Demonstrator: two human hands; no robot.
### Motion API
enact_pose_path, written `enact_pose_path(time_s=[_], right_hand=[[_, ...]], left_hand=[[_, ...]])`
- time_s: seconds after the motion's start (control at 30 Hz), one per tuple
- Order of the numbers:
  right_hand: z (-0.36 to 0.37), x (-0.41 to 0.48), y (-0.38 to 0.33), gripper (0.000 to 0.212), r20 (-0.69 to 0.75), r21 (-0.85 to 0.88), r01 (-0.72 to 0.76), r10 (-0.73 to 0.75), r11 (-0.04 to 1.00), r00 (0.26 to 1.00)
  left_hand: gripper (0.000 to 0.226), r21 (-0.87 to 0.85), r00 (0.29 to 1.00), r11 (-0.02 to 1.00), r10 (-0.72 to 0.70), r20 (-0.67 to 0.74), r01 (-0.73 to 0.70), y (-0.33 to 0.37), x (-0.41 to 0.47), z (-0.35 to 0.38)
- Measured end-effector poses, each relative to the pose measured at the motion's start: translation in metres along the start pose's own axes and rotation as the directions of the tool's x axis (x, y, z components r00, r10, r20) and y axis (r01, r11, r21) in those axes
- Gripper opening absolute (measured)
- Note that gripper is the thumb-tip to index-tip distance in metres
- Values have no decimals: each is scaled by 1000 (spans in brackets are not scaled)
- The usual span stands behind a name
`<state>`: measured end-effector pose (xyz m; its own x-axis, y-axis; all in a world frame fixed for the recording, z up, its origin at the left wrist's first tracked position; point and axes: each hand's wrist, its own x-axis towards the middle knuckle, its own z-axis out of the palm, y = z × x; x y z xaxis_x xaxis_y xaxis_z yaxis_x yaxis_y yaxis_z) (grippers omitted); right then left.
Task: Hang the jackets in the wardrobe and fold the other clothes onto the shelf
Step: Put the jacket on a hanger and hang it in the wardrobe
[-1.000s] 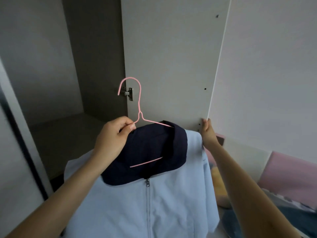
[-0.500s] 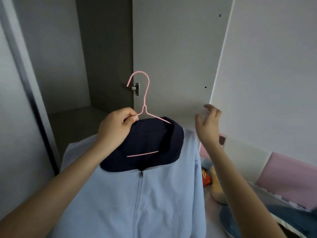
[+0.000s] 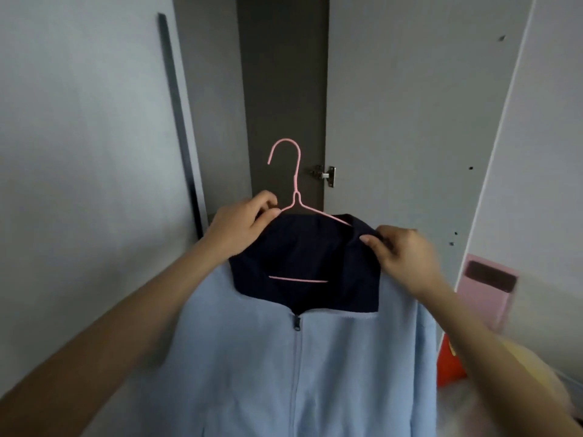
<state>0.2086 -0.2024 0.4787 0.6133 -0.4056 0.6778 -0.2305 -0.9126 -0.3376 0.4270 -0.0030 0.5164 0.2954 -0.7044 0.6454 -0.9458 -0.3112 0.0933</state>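
1. Head view, where things are: the pale blue jacket [image 3: 284,357] hangs on a pink wire hanger [image 3: 295,184], held up in front of the dark wardrobe opening [image 3: 284,89], which sits at 12 o'clock. It is not yet inside.
2. Head view, grips: my left hand [image 3: 243,225], at 9 o'clock of the hook, has its fingers curled, pinching the hanger's left shoulder wire where it meets the navy collar [image 3: 303,247]. My right hand [image 3: 400,250], at 3 o'clock, pinches the collar's right corner between thumb and fingers.
3. Risk: I judge the wire thin and slick, so if the right pinch tugs the collar, the jacket's shoulder could slide off that end.
4. Risk: the door hinge [image 3: 325,175] sits just at 3 o'clock of the hanger's neck, and the hook could snag it on the way in.
5. Risk: no rail shows, so I would be reaching for it blind.
6. Count: one jacket, one hanger, one hinge, two hands.
7. Count, at 4 o'clock: one pink object [image 3: 485,288] and one red object [image 3: 449,364], both blurred. I can pick out no other clothes for certain.
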Motion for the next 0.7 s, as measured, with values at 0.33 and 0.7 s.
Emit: enact_pose_path(time_s=[0.33, 0.7], right_hand=[[3, -5, -27, 43, -84, -161, 1, -15, 987, 996], [-20, -22, -24, 45, -118, -222, -4, -23, 975, 993]], left_hand=[[74, 889, 766, 242, -451, 457, -388, -83, -9, -12], [47, 891, 792, 302, -420, 443, -338, -39, -19, -7]])
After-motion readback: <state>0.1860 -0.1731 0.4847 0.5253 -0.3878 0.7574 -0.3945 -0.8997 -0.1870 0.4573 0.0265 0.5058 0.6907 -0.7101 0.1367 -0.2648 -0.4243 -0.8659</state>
